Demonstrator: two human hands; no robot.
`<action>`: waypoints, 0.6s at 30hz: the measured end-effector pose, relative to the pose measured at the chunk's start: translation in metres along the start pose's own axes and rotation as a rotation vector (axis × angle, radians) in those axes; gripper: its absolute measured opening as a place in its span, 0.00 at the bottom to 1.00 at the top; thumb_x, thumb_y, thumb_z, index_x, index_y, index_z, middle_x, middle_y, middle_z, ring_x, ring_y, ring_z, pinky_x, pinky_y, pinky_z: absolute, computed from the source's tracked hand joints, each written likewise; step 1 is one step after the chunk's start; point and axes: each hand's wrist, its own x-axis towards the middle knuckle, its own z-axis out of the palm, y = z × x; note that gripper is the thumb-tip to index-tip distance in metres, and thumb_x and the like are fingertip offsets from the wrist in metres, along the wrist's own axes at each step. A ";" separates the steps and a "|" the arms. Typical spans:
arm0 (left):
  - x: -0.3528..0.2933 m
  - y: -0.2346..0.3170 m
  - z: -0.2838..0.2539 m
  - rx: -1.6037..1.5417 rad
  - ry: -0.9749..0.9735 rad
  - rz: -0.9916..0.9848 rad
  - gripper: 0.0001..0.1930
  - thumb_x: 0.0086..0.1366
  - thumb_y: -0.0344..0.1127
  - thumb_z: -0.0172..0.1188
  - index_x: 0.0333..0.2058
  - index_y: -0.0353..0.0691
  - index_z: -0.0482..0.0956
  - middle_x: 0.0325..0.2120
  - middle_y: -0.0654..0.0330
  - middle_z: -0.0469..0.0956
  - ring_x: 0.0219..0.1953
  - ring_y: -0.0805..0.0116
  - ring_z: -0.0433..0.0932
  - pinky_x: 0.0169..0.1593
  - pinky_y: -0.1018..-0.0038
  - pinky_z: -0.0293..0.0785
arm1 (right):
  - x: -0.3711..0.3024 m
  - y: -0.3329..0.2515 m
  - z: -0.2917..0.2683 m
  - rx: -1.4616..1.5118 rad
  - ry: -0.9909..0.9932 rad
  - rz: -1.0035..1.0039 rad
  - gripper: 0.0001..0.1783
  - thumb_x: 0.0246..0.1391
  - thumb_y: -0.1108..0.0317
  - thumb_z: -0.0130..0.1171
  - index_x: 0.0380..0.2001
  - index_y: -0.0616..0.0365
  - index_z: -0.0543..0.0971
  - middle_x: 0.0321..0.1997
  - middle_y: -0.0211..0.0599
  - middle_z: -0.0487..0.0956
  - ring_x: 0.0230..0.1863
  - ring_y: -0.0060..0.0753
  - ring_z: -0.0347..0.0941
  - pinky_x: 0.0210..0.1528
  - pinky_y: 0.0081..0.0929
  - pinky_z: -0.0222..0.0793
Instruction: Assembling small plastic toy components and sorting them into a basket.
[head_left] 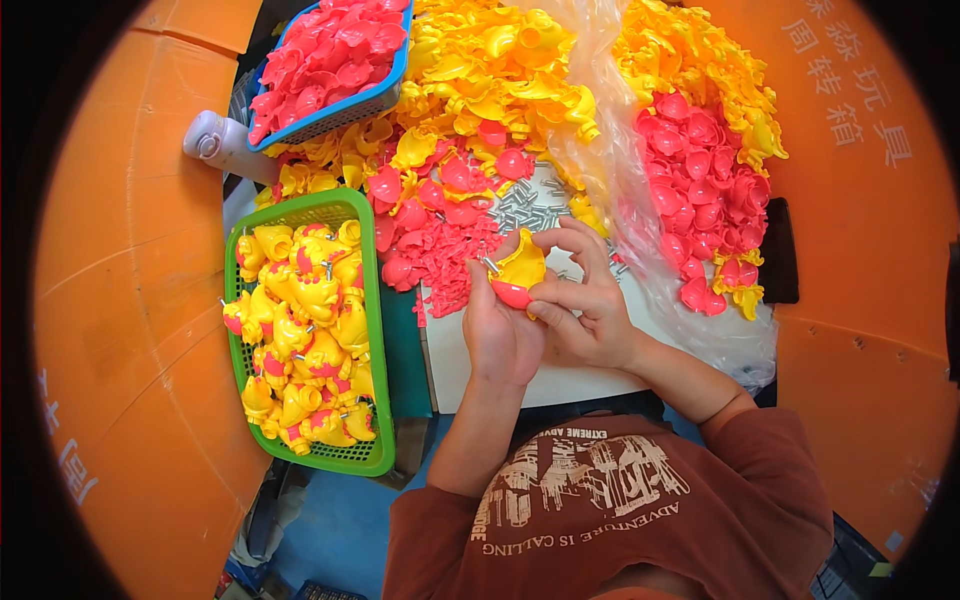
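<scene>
The held piece (521,266) sits right of the nearer basket (379,340), before pins (530,212).

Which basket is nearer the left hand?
The green basket, beside the left hand, holding yellow-and-red pieces; the blue basket, farther off, shows only pinkish-red shells.

Is closed in left and right by orange panels (130,260) bearing pale lettering. Has a white tabletop (450,362) mid-view and blue floor (330,545) at lower left. Looks brightly lit.
</scene>
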 end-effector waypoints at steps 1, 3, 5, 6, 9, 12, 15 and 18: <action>0.000 0.000 0.002 0.001 -0.002 -0.002 0.31 0.70 0.55 0.24 0.57 0.33 0.57 0.46 0.52 0.68 0.40 0.66 0.70 0.46 0.71 0.68 | 0.000 0.001 0.000 -0.028 0.005 -0.042 0.06 0.43 0.67 0.63 0.28 0.54 0.81 0.52 0.42 0.68 0.58 0.51 0.57 0.58 0.46 0.50; -0.001 -0.001 0.005 -0.008 0.024 -0.024 0.31 0.70 0.55 0.24 0.57 0.34 0.58 0.45 0.53 0.69 0.37 0.68 0.70 0.43 0.72 0.68 | 0.000 -0.001 -0.002 -0.047 -0.006 -0.020 0.06 0.43 0.67 0.63 0.28 0.53 0.81 0.52 0.43 0.68 0.58 0.51 0.57 0.60 0.47 0.49; -0.001 -0.002 0.003 0.028 0.024 -0.005 0.31 0.70 0.55 0.24 0.57 0.34 0.58 0.45 0.53 0.69 0.38 0.68 0.70 0.44 0.72 0.68 | 0.000 -0.004 -0.003 -0.066 -0.017 0.003 0.07 0.42 0.68 0.64 0.28 0.53 0.81 0.52 0.43 0.68 0.58 0.52 0.57 0.61 0.48 0.47; -0.002 -0.003 0.002 0.063 0.025 0.016 0.32 0.70 0.56 0.23 0.57 0.34 0.58 0.45 0.53 0.69 0.38 0.67 0.70 0.44 0.72 0.69 | 0.000 -0.007 -0.002 -0.080 -0.007 0.005 0.07 0.41 0.68 0.64 0.28 0.54 0.81 0.51 0.43 0.68 0.58 0.53 0.56 0.61 0.48 0.46; -0.006 -0.004 0.005 0.057 0.050 0.087 0.28 0.71 0.53 0.31 0.56 0.33 0.58 0.45 0.53 0.69 0.39 0.67 0.71 0.44 0.73 0.69 | 0.004 -0.012 0.006 -0.120 0.007 0.021 0.07 0.40 0.69 0.64 0.27 0.54 0.81 0.51 0.43 0.68 0.58 0.55 0.55 0.61 0.49 0.46; -0.007 -0.001 -0.015 0.345 0.070 0.182 0.21 0.69 0.44 0.42 0.54 0.35 0.60 0.44 0.54 0.70 0.39 0.67 0.71 0.41 0.72 0.70 | 0.012 -0.008 0.007 -0.065 -0.059 -0.005 0.08 0.40 0.68 0.64 0.29 0.55 0.81 0.51 0.45 0.68 0.58 0.54 0.57 0.61 0.49 0.48; -0.014 0.020 -0.037 0.185 -0.042 0.118 0.18 0.65 0.34 0.49 0.52 0.37 0.62 0.40 0.55 0.71 0.37 0.67 0.72 0.38 0.72 0.70 | 0.032 0.020 0.017 0.150 -0.079 -0.010 0.10 0.42 0.68 0.63 0.31 0.56 0.80 0.49 0.45 0.71 0.55 0.49 0.63 0.57 0.41 0.56; -0.019 0.026 -0.040 0.186 0.038 0.156 0.15 0.64 0.33 0.48 0.49 0.39 0.64 0.35 0.56 0.72 0.34 0.66 0.72 0.35 0.72 0.70 | 0.058 0.067 0.031 -0.097 -0.014 0.093 0.09 0.41 0.69 0.62 0.30 0.56 0.80 0.42 0.40 0.74 0.48 0.42 0.67 0.49 0.34 0.62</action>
